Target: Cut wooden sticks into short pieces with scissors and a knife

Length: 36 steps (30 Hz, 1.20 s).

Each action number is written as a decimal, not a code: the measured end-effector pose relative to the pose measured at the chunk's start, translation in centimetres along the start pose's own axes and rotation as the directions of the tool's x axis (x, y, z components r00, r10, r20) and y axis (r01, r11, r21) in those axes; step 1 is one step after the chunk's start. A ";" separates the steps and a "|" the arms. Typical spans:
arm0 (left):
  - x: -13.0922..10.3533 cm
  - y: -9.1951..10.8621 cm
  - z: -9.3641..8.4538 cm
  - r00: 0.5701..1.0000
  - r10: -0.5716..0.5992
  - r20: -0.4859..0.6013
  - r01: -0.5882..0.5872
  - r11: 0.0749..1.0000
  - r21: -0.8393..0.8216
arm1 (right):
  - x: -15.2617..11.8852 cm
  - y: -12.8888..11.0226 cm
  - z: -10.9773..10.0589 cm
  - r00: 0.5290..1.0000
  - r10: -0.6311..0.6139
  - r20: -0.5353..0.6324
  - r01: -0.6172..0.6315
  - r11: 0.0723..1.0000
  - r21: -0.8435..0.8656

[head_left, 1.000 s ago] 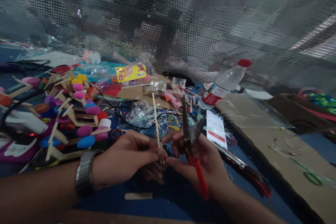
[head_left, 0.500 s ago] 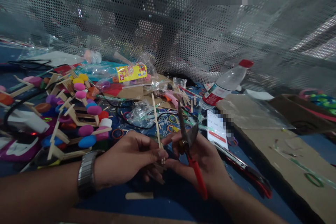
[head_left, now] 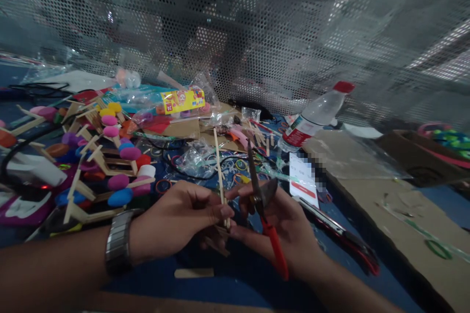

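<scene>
My left hand (head_left: 179,220) pinches the wooden stick (head_left: 218,161) between thumb and fingers, its long end rising above my grip; my right hand (head_left: 293,227) holds the red-handled scissors (head_left: 276,244), their 2 blades parted; whether my right fingertips touch the stick, I cannot tell; 1 flat piece (head_left: 194,273) lies on the blue table (head_left: 253,274), nearer me; the cutter knife (head_left: 336,230) rests beside the phone (head_left: 301,181).
</scene>
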<state>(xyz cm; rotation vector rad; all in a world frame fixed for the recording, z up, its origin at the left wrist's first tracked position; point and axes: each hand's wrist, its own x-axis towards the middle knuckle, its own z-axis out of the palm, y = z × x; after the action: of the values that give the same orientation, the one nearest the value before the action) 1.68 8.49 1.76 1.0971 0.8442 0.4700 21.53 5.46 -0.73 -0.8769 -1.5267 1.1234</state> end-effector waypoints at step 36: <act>0.4 -0.7 0.0 0.999 0.024 -0.025 -0.027 0.995 -0.095 | -0.1 0.5 0.4 0.992 0.054 -0.115 -0.064 0.994 -0.087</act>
<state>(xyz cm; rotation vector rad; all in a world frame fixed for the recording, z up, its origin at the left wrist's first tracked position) 1.86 8.50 0.94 1.0175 0.8216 0.5404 21.16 5.44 -1.26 -1.0363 -1.4760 1.0358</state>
